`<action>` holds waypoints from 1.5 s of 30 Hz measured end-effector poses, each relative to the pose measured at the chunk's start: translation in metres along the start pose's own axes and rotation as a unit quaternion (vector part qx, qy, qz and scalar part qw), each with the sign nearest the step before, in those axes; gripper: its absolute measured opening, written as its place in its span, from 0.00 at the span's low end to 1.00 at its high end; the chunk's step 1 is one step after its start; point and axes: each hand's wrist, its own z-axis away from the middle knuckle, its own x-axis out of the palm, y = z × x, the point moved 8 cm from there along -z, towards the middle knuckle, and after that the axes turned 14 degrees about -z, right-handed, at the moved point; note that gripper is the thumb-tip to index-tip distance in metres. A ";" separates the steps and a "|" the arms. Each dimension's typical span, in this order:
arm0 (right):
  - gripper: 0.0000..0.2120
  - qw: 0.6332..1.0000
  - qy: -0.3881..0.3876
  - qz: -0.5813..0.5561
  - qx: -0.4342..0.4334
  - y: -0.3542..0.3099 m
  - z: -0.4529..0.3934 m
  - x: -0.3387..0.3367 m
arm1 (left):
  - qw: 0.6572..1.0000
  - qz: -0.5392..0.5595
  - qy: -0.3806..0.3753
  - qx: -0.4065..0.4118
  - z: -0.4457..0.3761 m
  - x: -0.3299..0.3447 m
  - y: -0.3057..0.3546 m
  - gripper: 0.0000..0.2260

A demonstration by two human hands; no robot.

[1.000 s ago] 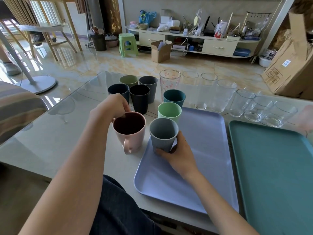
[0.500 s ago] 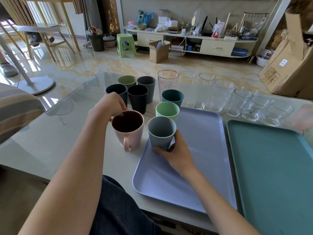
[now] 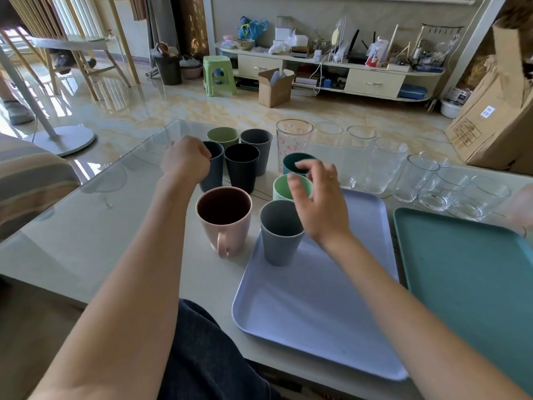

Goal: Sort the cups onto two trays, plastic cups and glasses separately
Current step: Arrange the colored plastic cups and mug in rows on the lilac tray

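A grey plastic cup (image 3: 279, 235) stands on the lilac tray (image 3: 317, 313) at its far left corner. My right hand (image 3: 317, 197) hovers open just behind it, fingers spread over a light green cup (image 3: 284, 187) and a teal cup (image 3: 292, 164). My left hand (image 3: 186, 161) is curled at the rim of a dark blue cup (image 3: 215, 173) and seems to pinch it. A pink mug (image 3: 225, 217) stands on the table left of the tray. The teal tray (image 3: 476, 284) on the right holds nothing.
Black (image 3: 242, 166), dark grey (image 3: 258, 148) and olive (image 3: 222, 137) cups stand behind the pink mug. A patterned glass (image 3: 294, 140) and several clear glasses (image 3: 386, 166) line the table's far edge. A cardboard box (image 3: 496, 122) stands far right on the floor.
My right hand let go of the grey cup and rose over the green cup. My left hand left the pink mug's rim and moved back to the dark blue cup.
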 end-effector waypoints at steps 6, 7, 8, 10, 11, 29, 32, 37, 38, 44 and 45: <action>0.13 0.957 -0.180 0.195 -0.118 -0.033 -0.069 0.081 | 0.999 -0.044 -0.027 0.011 -0.007 0.022 -0.001 0.25; 0.14 0.940 -0.216 0.240 -0.111 -0.030 -0.076 0.095 | 0.999 -0.043 -0.029 0.016 -0.009 0.026 -0.002 0.26; 0.15 0.924 -0.244 0.279 -0.099 -0.024 -0.082 0.108 | 0.999 -0.037 -0.027 0.020 -0.011 0.028 -0.004 0.26; 0.16 0.897 -0.272 0.339 -0.080 -0.013 -0.091 0.126 | 0.999 -0.028 -0.018 0.025 -0.015 0.031 -0.008 0.26; 0.15 0.890 -0.277 0.357 -0.068 -0.007 -0.095 0.133 | 0.999 -0.030 -0.012 0.027 -0.016 0.032 -0.008 0.26; 0.13 0.942 -0.242 0.225 -0.061 -0.005 -0.094 0.129 | 1.000 -0.003 0.011 0.029 -0.021 0.029 -0.015 0.08; 0.10 0.958 -0.172 0.198 -0.119 -0.027 -0.089 0.106 | 0.997 0.006 0.064 0.046 -0.014 0.000 0.001 0.07; 0.08 0.968 -0.069 0.150 -0.187 -0.059 -0.070 0.051 | 0.988 0.014 0.117 0.098 0.017 -0.038 0.036 0.06; 0.08 0.969 -0.056 0.138 -0.195 -0.066 -0.065 0.038 | 0.986 0.022 0.126 0.106 0.025 -0.047 0.040 0.06; 0.10 0.975 -0.054 0.048 -0.212 -0.097 -0.014 -0.025 | 0.969 0.082 0.182 0.143 0.077 -0.101 0.055 0.09; 0.09 0.974 -0.058 0.040 -0.214 -0.100 -0.002 -0.032 | 0.967 0.083 0.191 0.149 0.085 -0.108 0.057 0.09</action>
